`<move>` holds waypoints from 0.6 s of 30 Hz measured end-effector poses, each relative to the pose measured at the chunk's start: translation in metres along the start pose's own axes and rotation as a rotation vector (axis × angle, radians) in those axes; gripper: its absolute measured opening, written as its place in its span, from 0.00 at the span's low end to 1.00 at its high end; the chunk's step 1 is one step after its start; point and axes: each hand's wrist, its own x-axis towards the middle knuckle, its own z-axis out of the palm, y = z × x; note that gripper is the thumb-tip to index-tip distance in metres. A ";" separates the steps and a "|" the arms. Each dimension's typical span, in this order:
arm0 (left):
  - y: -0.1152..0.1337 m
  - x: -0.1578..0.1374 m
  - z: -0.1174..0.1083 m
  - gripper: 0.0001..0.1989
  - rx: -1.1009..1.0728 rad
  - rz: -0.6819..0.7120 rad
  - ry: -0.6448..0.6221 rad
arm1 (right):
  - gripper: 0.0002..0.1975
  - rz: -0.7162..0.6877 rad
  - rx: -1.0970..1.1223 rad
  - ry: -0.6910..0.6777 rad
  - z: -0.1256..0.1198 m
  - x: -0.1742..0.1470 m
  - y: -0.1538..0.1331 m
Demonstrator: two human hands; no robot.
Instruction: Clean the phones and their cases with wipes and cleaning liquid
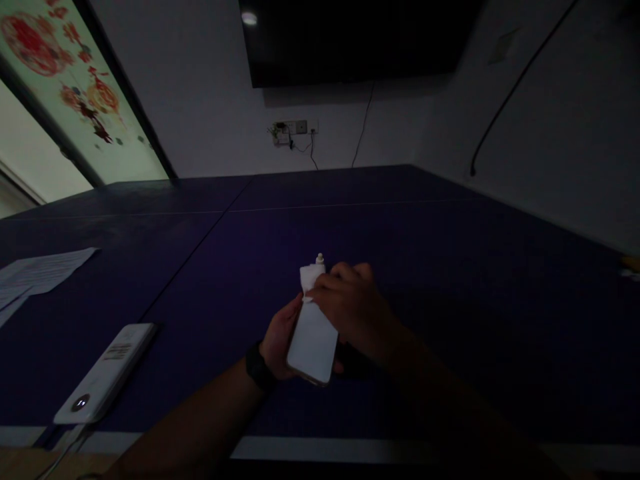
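Left hand [281,339] grasps a phone [313,347] by its long edges, over the tabletop [460,267]. Right fingers [327,283] clasp what looks like white tissue [310,277] at its far end; dim light. Tabletop stretches rightward; power bank [111,373] well left, near front edge.

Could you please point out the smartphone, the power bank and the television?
Smartphone [314,343]: head view, middle of its pale flat face.
Power bank [106,372]: head view, its white top.
Television [360,40]: head view, its dark screen.
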 end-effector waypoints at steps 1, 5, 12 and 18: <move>0.000 -0.001 0.001 0.22 -0.015 -0.051 -0.050 | 0.06 0.045 -0.017 0.019 -0.002 0.002 0.006; 0.002 -0.002 -0.003 0.27 -0.044 -0.153 -0.122 | 0.09 0.016 -0.014 -0.020 -0.004 0.004 0.016; 0.000 0.006 -0.010 0.16 0.101 -0.030 0.043 | 0.04 -0.321 0.175 -0.168 0.001 -0.002 -0.021; 0.001 -0.001 -0.007 0.20 0.037 -0.191 -0.082 | 0.07 -0.102 0.084 -0.093 -0.003 -0.003 0.004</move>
